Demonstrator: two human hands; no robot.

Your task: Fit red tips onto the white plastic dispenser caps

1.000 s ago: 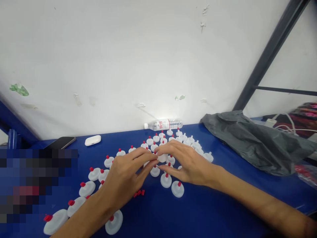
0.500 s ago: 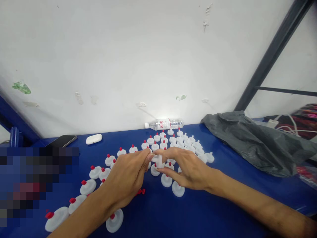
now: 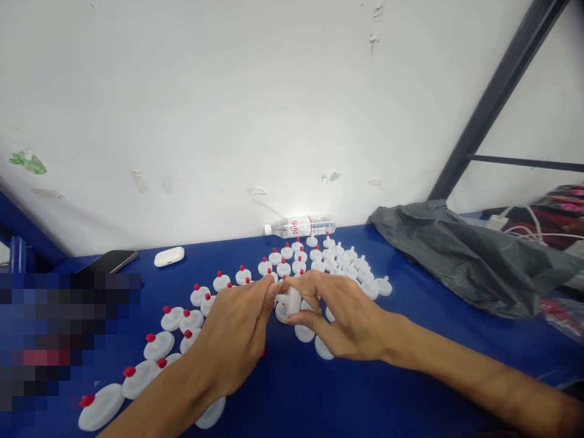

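My right hand (image 3: 340,319) pinches a white disc-shaped plastic part (image 3: 292,300), tilted on edge, between thumb and fingers. My left hand (image 3: 237,331) has its fingers closed, and their tips meet the same part from the left. What the left fingertips hold, if anything, is too small to make out. Both hands hover over a blue table (image 3: 356,389). Many white discs with red caps (image 3: 159,345) lie spread on the table around and behind the hands. Some discs at the back right carry no red cap (image 3: 365,267).
A clear water bottle (image 3: 298,227) lies against the white wall. A white earbud case (image 3: 169,257) and a dark phone (image 3: 109,261) sit at the back left. A crumpled grey plastic bag (image 3: 460,255) covers the right side. Cables and a dark metal frame (image 3: 493,103) stand further right.
The right hand has lifted the white disc off the table and turned it on edge. Both hands drew slightly toward me, and the left fingers closed against the disc.
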